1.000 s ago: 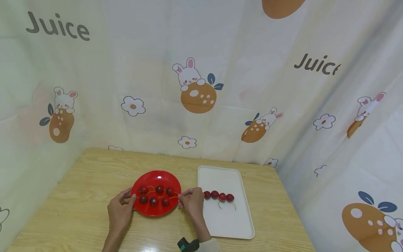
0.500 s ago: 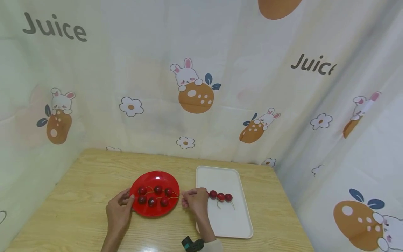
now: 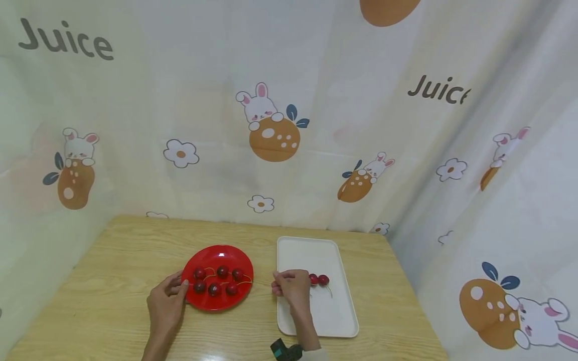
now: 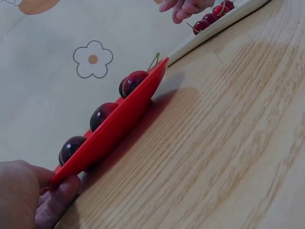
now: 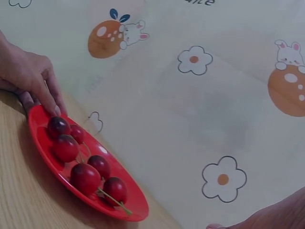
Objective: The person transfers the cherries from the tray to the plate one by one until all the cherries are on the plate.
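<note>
A red plate [image 3: 219,302] holds several dark red cherries [image 3: 214,289], some with green stems, in two rough rows. My left hand [image 3: 165,304] grips the plate's left rim, thumb on top and fingers underneath, as the left wrist view shows up close. My right hand [image 3: 294,290] hovers over the left side of a white tray [image 3: 331,316], its fingers loosely bent and nothing visible in them. Past that hand, cherries [image 3: 323,280] lie on the tray in the head view; others there are hidden behind it. In the left wrist view, several tray cherries [image 4: 209,18] show in a row.
Plate and tray stand side by side on a wood-grain table [image 3: 135,250], a strip of tabletop between them. A pale curtain [image 3: 207,110] printed with rabbits and fruit closes off the back and sides. A dark device [image 3: 286,351] sits on my right wrist.
My right hand has left the plate's right edge and moved right, over the tray, covering some of its cherries. My left hand stays on the plate. The head view has shifted slightly.
</note>
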`<state>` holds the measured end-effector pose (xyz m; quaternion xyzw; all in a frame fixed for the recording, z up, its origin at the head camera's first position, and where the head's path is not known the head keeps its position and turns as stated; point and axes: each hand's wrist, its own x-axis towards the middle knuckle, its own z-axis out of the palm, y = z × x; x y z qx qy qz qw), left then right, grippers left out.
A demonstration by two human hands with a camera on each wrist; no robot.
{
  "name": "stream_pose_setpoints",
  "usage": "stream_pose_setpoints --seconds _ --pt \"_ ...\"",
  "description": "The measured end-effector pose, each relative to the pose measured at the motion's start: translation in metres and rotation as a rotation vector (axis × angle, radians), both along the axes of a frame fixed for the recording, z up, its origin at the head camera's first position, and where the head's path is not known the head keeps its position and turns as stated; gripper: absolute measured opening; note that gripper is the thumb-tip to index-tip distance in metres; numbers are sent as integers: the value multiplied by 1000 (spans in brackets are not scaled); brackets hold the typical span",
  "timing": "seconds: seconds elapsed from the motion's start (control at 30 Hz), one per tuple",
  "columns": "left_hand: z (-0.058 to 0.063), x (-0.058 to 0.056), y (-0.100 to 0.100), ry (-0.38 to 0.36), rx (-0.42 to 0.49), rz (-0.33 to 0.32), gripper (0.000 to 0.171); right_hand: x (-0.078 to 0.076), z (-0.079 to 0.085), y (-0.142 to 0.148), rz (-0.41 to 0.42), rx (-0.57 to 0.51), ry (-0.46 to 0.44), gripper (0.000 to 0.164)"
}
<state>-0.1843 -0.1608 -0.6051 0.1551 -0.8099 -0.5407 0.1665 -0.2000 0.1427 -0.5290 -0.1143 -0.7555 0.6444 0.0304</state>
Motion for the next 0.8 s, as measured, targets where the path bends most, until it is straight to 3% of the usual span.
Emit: stream_pose_setpoints --seconds 0.23,0.6,0.8 --pt "-1 1 0 53 11 -16 33 5 7 23 -45 -6 0 23" --pt "1 2 1 25 38 -21 33 12 7 57 -184 -17 -34 24" --pt "0 3 1 12 36 -9 34 16 6 75 -264 -51 -8 26"
